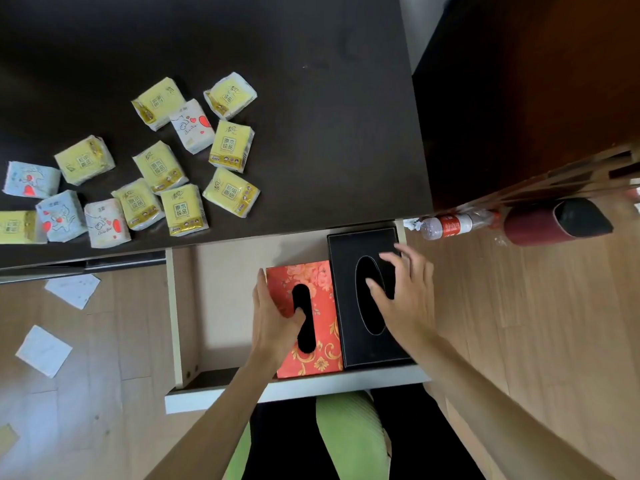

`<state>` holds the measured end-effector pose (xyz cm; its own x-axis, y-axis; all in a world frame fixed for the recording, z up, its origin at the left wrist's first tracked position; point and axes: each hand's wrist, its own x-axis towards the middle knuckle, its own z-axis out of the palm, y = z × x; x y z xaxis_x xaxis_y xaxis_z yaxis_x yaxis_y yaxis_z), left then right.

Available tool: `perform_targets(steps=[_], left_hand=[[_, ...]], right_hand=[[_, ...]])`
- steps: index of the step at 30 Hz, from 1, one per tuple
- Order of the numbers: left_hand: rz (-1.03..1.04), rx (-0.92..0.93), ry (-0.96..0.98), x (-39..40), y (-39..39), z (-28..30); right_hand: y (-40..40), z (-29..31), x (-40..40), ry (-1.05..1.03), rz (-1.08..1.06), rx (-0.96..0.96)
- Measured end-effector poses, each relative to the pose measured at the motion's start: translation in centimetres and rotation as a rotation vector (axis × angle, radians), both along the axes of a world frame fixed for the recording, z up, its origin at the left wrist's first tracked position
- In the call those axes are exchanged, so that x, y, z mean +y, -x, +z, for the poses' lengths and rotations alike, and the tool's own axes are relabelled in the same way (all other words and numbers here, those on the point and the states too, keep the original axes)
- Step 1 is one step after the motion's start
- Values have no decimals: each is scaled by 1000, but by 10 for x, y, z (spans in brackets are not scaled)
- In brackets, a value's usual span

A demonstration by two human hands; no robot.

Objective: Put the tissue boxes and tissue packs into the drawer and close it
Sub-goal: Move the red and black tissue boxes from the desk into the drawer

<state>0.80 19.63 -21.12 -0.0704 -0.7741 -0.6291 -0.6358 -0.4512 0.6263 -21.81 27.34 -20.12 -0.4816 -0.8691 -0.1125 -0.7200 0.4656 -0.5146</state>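
Dark desk [311, 98] above still carries every tissue pack [183, 209]; under spread right fingers [391, 261] and gripping left fingers [266, 306], both boxes seemingly sit in the open drawer [176, 306].

yellow pack [17, 226] cut off by the left edge; black box [360, 341] partly hidden under right hand [403, 299].

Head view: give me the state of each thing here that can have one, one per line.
Drawer: pulled open.
Red tissue box: lying flat in the drawer, slot up.
Black tissue box: flat in the drawer, beside the red one.
Tissue packs: on the desk, not yet stowed.
Left hand: gripping the red box.
Right hand: open, fingers spread over the black box.
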Motion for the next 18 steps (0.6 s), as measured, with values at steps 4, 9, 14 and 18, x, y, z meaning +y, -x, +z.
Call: perform_targets(steps=[4,9,14,18], left_hand=[[-384,-136,205,-34,11,2],[-619,-196,229,-55,23,2],[-578,-184,289,-45,20,6],[-573,-197,279,-44,20,7]], right_hand=[[20,8,-46,-139,314,134],[20,5,-49,-344,414,232],[14,5,-42,-285,356,160],[12,9,-41,-246,306,134]])
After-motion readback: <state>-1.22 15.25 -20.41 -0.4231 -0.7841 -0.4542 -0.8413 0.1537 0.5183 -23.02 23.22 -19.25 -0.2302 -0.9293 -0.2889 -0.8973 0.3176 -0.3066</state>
